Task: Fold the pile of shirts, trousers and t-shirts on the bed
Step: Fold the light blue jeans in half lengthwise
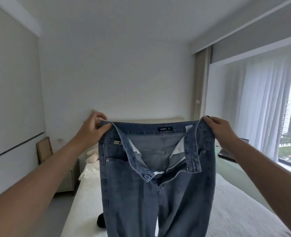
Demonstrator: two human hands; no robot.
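Observation:
A pair of blue jeans [158,194] hangs upright in front of me above the bed [240,202], its fly open and the legs dropping out of the frame's bottom. My left hand [92,127] pinches the waistband's left corner. My right hand [218,130] grips the right corner, so the waist is stretched wide between them. A small piece of dark clothing [101,221] shows on the bed behind the left leg; the jeans hide the rest of the bed's middle.
The bed has a white cover and a beige headboard [158,119]. A pale soft toy [92,155] lies near the pillows. A nightstand [67,177] stands left of the bed. A dark laptop [226,153] sits on the sill by the curtained window at right.

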